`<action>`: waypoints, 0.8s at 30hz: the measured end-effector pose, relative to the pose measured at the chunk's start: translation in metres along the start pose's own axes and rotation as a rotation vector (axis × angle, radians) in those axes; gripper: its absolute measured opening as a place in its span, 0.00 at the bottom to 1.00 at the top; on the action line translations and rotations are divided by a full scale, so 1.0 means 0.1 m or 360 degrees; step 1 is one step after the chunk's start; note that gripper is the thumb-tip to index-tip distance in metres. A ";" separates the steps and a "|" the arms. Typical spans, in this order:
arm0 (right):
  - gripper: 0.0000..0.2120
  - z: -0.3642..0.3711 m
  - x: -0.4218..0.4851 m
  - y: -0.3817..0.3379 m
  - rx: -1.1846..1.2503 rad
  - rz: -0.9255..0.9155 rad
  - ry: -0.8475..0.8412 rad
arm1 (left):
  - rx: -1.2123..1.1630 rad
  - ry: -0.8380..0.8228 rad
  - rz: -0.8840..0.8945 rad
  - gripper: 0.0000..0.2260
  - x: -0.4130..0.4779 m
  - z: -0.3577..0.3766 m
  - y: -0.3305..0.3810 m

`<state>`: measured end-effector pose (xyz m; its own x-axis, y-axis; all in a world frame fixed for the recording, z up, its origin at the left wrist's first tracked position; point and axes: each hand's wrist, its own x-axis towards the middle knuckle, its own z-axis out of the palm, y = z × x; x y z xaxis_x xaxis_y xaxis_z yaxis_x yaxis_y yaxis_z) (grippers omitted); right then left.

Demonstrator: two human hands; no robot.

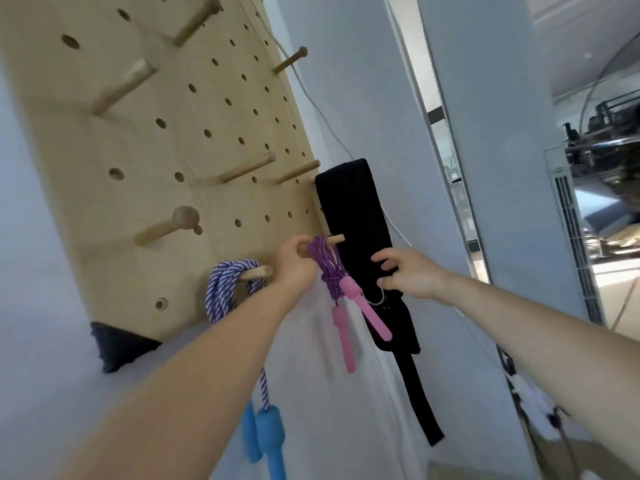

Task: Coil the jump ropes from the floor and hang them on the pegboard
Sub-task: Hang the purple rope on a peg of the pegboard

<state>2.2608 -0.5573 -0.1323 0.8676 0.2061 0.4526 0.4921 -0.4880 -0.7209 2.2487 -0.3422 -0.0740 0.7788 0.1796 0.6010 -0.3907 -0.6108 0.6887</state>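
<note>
Purple rope (327, 261) hangs coiled from a peg (336, 239) low on the pegboard (138, 140), long axis straight down, its top loop pinched by the nearer left hand (294, 263), the right hand (407, 273) loose and empty just beside it, before a black strap (349, 202).

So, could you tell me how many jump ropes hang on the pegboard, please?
2. The purple rope with pink handles hangs on the lower right peg; the striped rope with blue handles on the peg left of it. Others may lie out of frame.
</note>
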 end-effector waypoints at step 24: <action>0.07 0.63 -4.14 1.44 -0.0429 0.0699 -0.0235 | 0.0361 -0.1672 0.0121 0.08 -3.99 0.60 -1.26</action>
<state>1.9767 -0.6597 -0.4567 0.9981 0.0412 0.0457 0.0611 -0.7516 -0.6568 2.0166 -0.3834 -0.4255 0.8302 -0.5509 -0.0847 -0.4397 -0.7407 0.5079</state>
